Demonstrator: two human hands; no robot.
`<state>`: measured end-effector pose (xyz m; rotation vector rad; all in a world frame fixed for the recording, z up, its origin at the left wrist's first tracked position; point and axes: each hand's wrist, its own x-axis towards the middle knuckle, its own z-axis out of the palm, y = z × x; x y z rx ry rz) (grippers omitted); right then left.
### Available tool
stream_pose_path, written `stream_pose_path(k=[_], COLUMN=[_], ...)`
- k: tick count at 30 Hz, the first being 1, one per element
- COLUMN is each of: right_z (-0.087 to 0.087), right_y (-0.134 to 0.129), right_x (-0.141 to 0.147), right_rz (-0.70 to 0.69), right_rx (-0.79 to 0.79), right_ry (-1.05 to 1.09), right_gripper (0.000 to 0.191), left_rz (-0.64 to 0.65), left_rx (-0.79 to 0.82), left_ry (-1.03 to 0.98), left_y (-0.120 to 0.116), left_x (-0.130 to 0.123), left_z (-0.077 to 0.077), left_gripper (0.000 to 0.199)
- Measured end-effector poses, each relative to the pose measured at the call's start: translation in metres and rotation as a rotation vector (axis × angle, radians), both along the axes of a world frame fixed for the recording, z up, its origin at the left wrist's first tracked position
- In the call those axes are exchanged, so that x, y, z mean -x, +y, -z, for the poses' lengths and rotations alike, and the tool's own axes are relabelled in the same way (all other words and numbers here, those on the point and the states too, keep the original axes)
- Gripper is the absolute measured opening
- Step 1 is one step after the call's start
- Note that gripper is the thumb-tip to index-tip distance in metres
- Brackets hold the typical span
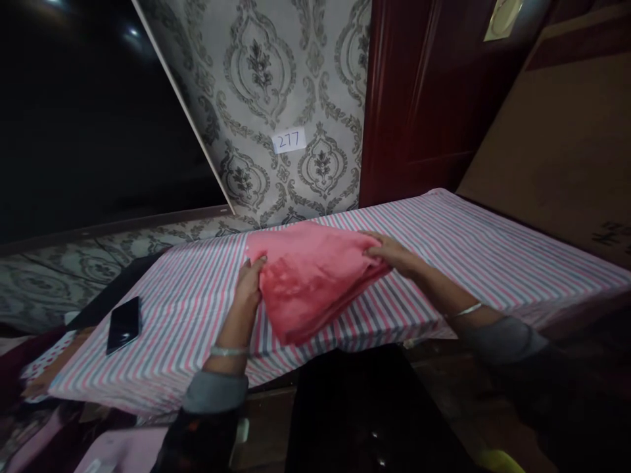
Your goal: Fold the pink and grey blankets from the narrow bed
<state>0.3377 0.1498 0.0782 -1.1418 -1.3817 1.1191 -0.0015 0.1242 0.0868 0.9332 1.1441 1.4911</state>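
Note:
A folded coral-pink cloth (310,279) lies over the front part of the striped table cover (192,295), one corner pointing toward me. My left hand (250,279) grips its left edge, thumb on top and the other fingers mostly hidden behind and below. On the opposite side, my right hand (389,253) pinches the right edge between thumb and fingers. Several layers show along the cloth's lower right side. What kind of cloth item it is, I cannot tell.
A black phone (124,324) rests on the table's left side. Behind stand a large dark screen (98,118), a patterned wall with a paper label (289,140) reading 277, and a red door (419,98). A big cardboard box (562,138) leans at the right.

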Motion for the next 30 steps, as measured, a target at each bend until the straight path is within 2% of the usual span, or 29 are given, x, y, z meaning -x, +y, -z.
stream_pose_path(k=[2,4,5,7,9,11,13,17,21,23,25,28,30], right_z=[-0.010,-0.004,0.005,0.030,0.054,0.069,0.074,0.070,0.062,0.053,0.037,0.007,-0.011], right_y=[0.019,0.028,0.028,0.024,0.016,0.008,0.002,-0.002,-0.001,0.002,0.009,0.026,0.042], right_x=[-0.036,-0.064,-0.073,-0.081,-0.080,-0.076,-0.073,-0.065,-0.052,-0.048,-0.047,-0.047,-0.043], right_rz=[0.132,0.294,0.343,0.330,0.252,0.205,0.182,0.136,0.157,0.185,0.214,0.203,0.177], right_rx=[-0.044,0.057,0.139,0.302,0.394,0.411,0.385,0.330,0.236,0.161,0.083,-0.011,-0.061], right_ry=[-0.042,-0.012,0.022,0.112,0.202,0.276,0.334,0.405,0.438,0.429,0.412,0.413,0.387], right_gripper=[0.060,0.055,0.051,0.041,0.036,0.034,0.031,0.027,0.041,0.043,0.042,0.047,0.049], left_rz=[-0.023,0.059,0.107,0.091,0.019,-0.050,-0.059,0.049,0.157,0.173,0.117,-0.035,-0.117], left_rx=[-0.068,0.010,0.115,0.285,0.349,0.328,0.302,0.278,0.239,0.190,0.094,-0.102,-0.178], left_ry=[-0.043,-0.179,-0.237,-0.359,-0.448,-0.478,-0.446,-0.208,0.061,0.093,0.098,0.145,0.165], left_y=[-0.032,-0.063,-0.076,-0.092,-0.096,-0.090,-0.077,-0.044,-0.016,-0.012,-0.017,-0.037,-0.053], left_x=[-0.019,-0.032,-0.034,-0.029,-0.017,-0.003,0.009,0.021,0.017,0.011,0.006,0.003,0.004], left_z=[0.017,0.042,0.055,0.073,0.079,0.073,0.061,0.042,0.039,0.035,0.025,-0.003,-0.020], left_gripper=[0.059,0.059,0.048,0.025,0.015,0.011,0.010,0.019,0.038,0.044,0.047,0.045,0.044])
